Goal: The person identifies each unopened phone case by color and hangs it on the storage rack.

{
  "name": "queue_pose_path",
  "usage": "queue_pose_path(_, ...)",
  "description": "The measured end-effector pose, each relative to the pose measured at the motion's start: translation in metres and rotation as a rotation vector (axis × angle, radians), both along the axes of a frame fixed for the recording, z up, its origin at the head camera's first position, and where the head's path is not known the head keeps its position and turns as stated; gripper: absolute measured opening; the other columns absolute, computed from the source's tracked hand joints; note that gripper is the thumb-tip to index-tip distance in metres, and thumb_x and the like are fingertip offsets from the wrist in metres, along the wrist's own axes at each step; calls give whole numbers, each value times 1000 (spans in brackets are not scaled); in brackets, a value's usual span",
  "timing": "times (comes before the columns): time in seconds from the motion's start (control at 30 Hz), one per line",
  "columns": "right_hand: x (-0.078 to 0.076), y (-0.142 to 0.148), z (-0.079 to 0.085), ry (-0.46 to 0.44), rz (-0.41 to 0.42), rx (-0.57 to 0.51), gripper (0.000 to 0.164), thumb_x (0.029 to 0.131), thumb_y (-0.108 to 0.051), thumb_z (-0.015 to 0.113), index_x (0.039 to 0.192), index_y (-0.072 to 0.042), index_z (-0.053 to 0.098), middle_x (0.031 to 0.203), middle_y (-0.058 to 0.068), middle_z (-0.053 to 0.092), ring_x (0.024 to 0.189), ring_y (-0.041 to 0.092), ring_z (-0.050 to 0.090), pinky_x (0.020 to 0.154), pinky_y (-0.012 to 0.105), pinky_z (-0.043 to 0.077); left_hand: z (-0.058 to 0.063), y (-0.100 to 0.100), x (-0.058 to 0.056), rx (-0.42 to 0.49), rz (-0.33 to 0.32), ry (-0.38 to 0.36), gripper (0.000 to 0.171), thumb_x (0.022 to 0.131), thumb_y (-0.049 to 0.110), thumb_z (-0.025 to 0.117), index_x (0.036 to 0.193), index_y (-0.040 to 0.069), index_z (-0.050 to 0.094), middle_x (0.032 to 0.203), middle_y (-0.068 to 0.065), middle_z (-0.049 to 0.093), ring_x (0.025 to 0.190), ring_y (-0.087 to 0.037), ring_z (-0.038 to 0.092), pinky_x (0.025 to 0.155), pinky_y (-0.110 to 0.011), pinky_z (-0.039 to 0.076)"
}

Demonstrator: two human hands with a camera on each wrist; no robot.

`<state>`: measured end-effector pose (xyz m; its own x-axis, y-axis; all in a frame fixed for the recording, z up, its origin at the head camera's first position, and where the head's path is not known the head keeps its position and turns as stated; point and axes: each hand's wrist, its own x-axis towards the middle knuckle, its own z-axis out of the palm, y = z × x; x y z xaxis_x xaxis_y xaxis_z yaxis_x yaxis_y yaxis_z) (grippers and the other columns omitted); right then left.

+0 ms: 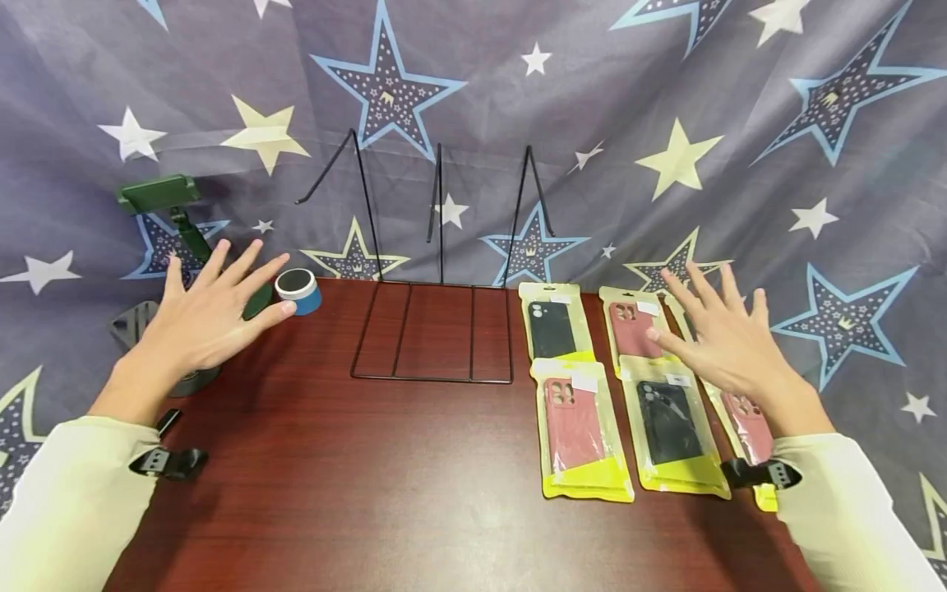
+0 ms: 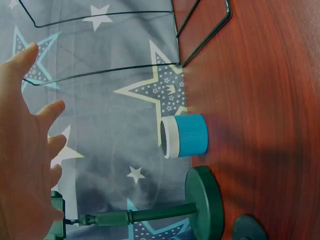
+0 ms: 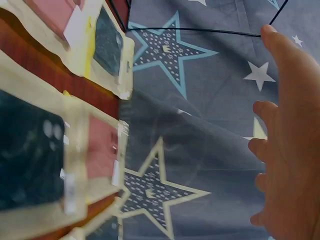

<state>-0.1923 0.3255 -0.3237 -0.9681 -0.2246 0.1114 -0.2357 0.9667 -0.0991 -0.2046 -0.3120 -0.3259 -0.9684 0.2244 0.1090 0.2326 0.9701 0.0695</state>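
My left hand [image 1: 203,316] is held above the table's left side, fingers spread and nothing in it. Close by it stand a green phone stand [image 2: 205,202] with a round base and a small blue cylinder [image 2: 192,135] with a white rim and dark top. On the other side, my right hand [image 1: 721,341] hovers with spread fingers over several phone cases in clear, yellow-edged packets. Among these are a pink case [image 1: 573,423] and a black case [image 1: 669,421] in front, with a dark case [image 1: 551,329] and another pink case [image 1: 634,330] behind. My right hand partly hides the rightmost packets.
A black wire rack [image 1: 431,380] with upright hooks stands at the table's back middle, against a grey star-patterned cloth [image 1: 473,107]. Dark grey objects, including a slotted one [image 1: 133,323], lie beside my left wrist. The dark red wooden table [image 1: 370,493] spans the front.
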Motion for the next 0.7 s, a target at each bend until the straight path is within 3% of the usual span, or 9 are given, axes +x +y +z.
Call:
queue_pose_path(0.3,3,-15,-46,-46,92,-142,85,99,-59,56,168,-28,16,171,22,21,157,52,14,113,80,17,-24,10,3,34,-32,23,76,102,67,43,166,31,23,173,-17,19,160,-47,11,120,-75,7)
queue_pose_path(0.5,7,-24,-77,-123,104,-314,81,100,-53,61,166,-25,23,169,18,28,155,49,25,113,77,25,-47,21,4,118,-54,7,75,102,64,46,165,28,28,172,-18,22,160,-45,14,121,-71,15)
queue_pose_path(0.7,14,-33,-96,-163,111,-366,78,100,-50,63,164,-18,30,163,20,41,146,47,43,110,73,36,-71,30,5,233,-83,45,71,102,57,53,160,19,40,167,-20,33,155,-47,27,118,-70,25)
